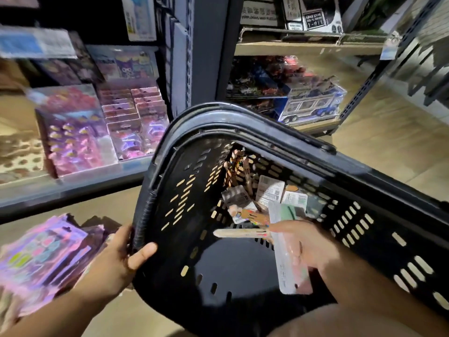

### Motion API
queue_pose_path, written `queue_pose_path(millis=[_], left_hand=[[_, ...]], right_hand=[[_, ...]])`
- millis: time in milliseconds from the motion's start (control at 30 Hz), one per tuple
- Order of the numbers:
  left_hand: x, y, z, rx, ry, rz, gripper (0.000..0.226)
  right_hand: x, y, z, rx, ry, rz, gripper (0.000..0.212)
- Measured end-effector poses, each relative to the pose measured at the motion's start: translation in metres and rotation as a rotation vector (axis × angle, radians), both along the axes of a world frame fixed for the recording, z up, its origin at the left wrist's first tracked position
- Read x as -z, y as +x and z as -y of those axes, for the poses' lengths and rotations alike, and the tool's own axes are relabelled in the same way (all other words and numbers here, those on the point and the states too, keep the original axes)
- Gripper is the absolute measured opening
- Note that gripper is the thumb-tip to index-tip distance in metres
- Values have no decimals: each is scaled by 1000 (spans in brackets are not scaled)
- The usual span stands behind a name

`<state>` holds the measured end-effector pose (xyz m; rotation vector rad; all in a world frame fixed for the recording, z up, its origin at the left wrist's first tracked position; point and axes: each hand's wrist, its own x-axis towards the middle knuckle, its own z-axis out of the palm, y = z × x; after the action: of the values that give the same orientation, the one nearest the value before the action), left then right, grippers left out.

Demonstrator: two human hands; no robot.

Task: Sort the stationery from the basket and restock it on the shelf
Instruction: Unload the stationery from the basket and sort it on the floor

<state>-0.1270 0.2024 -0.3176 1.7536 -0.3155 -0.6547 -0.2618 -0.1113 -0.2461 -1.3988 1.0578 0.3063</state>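
Two hands [119, 260] [307, 244]: one basket [243, 122], one pen [240, 232]

Head-worn view, downward, close over basket [155, 190]

**Left grip** [121, 256]: a bare hand, with the thumb and the visible parts of the fingers uncovered. The thumb is broad and rounded at the tip.

**Left forearm** [60, 307]: directly behind the left grip and bare from the wrist to the edge of the view. Its outline is slightly softened by blur.

**Right grip** [306, 244]: a bare hand, with the back of the hand and the wrist uncovered.

**Right forearm** [379, 283]: behind the right grip and likewise bare to the edge of the view.

**Leg** [328, 322]: below the right grip, a rounded bare surface. Whether it is knee or thigh cannot be told.
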Motion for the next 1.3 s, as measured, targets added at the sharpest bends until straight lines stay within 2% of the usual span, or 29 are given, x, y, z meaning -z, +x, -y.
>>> queue_pose_path(millis=[33, 100, 133, 200, 267, 300, 400, 433, 500, 533, 633, 767, 867, 1033, 1133, 1167, 1233, 1300], left_hand=[[-2, -3, -1, -15, 88, 65, 59], [6, -2, -7, -137, 333, 288, 82], [4, -5, -8, -232, 391, 390, 85], [-9, -23, -4, -384, 293, 444, 60], [-28, -47, 8, -361, 171, 352, 43], [-31, -55, 11, -317, 138, 303, 46], [-34, -63, 11, -226, 91, 107, 79], [-38, -61, 9, -205, 66, -19, 79], [-46, -56, 5, -115, -5, -320, 70], [-51, -55, 2, -43, -13, -435, 66], [-53, -46, -8, 192, -11, -656, 60], [-55, -40, -9, 277, -70, -872, 45], [-53, -40, -9, 324, -131, -916, 35], [-45, -48, -1, 162, -203, -924, 31], [-40, -57, 8, 27, -208, -875, 40], [-38, -60, 12, -10, -212, -867, 49], [-34, -64, 17, -61, -239, -852, 64], [-31, -69, 25, -75, -215, -780, 64]], right_hand=[[3, 6, -4, 10, 6, 4, 27], [16, 14, -9, 16, 12, -2, 61], [25, 17, -12, 42, 38, 16, 65], [26, 27, -21, 14, 93, 29, 58], [20, 35, -30, -59, 111, 15, 53], [15, 38, -34, -130, 121, 14, 53], [8, 46, -37, -402, 107, -30, 50], [3, 50, -40, -476, 86, -49, 54], [-5, 56, -47, -599, 46, -54, 61], [-8, 59, -51, -659, 30, -46, 57], [-22, 66, -70, -801, -9, -27, 40], [-24, 79, -96, -898, -44, 30, 49], [-16, 83, -103, -871, -43, 72, 53], [2, 82, -104, -689, 41, 209, 47], [15, 80, -105, -581, 85, 162, 79], [19, 78, -106, -518, 174, 147, 76], [25, 72, -112, -392, 367, 139, 56], [32, 65, -112, -339, 416, 137, 44]])
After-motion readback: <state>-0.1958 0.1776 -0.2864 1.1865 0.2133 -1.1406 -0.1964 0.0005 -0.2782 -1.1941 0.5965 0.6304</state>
